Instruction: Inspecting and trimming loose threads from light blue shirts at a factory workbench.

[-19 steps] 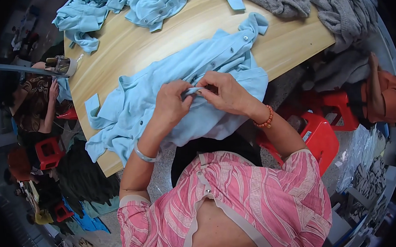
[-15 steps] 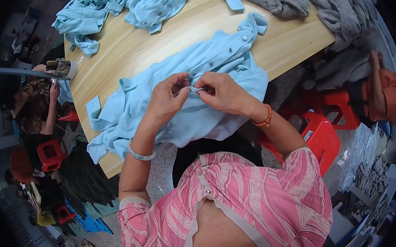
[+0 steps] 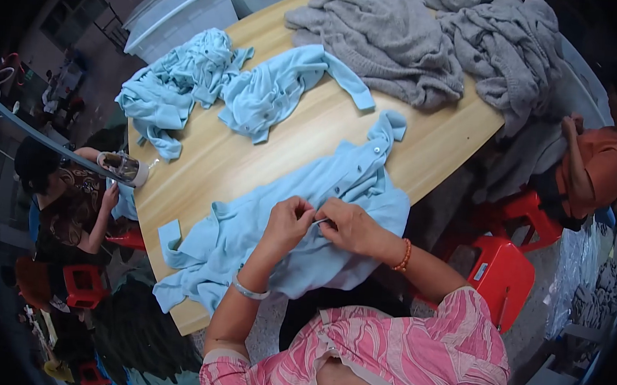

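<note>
A light blue buttoned cardigan (image 3: 261, 205) lies spread across the near part of the wooden table, its row of buttons running toward the far right. My left hand (image 3: 286, 227) pinches a small fold of its edge between thumb and fingers. Close beside it, my right hand (image 3: 352, 226) grips the same edge, fingertips nearly meeting those of the left. A thin pale strip of the fabric shows between the two. Whatever lies right under the fingertips is hidden. Part of the cardigan hangs over the table's near edge toward my lap.
More light blue knitwear (image 3: 265, 100) lies on the far left of the wooden table (image 3: 440, 155), grey knitwear (image 3: 383, 40) at the far right. A clear container (image 3: 132, 171) stands at the left edge. White bins (image 3: 184, 23) stand behind. Red stools (image 3: 499, 284) and people sit on both sides.
The view has tilted up, so more of the table's far side and the bins show. Both hands keep their pinch on the cardigan's edge, the fingertips slightly shifted.
</note>
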Motion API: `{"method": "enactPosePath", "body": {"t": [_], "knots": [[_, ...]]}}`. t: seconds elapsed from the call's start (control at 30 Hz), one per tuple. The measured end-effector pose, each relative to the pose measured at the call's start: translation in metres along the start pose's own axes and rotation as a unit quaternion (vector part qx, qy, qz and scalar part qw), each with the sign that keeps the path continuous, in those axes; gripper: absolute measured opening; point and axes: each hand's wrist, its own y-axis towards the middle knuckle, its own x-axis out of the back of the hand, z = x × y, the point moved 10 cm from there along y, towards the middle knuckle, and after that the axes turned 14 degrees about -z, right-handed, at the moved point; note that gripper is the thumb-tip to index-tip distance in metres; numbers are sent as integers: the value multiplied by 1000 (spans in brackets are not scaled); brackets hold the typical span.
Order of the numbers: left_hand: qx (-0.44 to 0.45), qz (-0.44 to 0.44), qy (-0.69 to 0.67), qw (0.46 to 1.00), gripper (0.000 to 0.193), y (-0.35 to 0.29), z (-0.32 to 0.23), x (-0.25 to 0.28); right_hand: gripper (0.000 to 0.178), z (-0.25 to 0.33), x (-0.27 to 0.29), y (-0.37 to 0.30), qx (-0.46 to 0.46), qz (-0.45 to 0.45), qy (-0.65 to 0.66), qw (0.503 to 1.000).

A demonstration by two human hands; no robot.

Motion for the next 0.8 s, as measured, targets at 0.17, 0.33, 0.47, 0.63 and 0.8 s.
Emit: {"method": "enactPosePath", "body": {"t": [0.17, 0.33, 0.47, 0.63, 0.8], "knots": [[168, 64, -235, 955, 14, -10, 23, -5, 18, 3, 0, -1, 9, -32, -51, 998], [225, 96, -270, 931, 17, -20, 24, -7, 17, 9, 8, 0, 28, -78, -37, 996], [227, 71, -245, 940, 15, -19, 29, -6, 14, 12, 8, -1, 39, -64, -33, 997], [166, 17, -244, 955, 16, -16, 25, -2, 11, 15, 2, -3, 21, -27, -32, 999], [188, 59, -249, 948, 16, -20, 25, -7, 17, 11, 1, 0, -21, -48, -20, 998]]}}
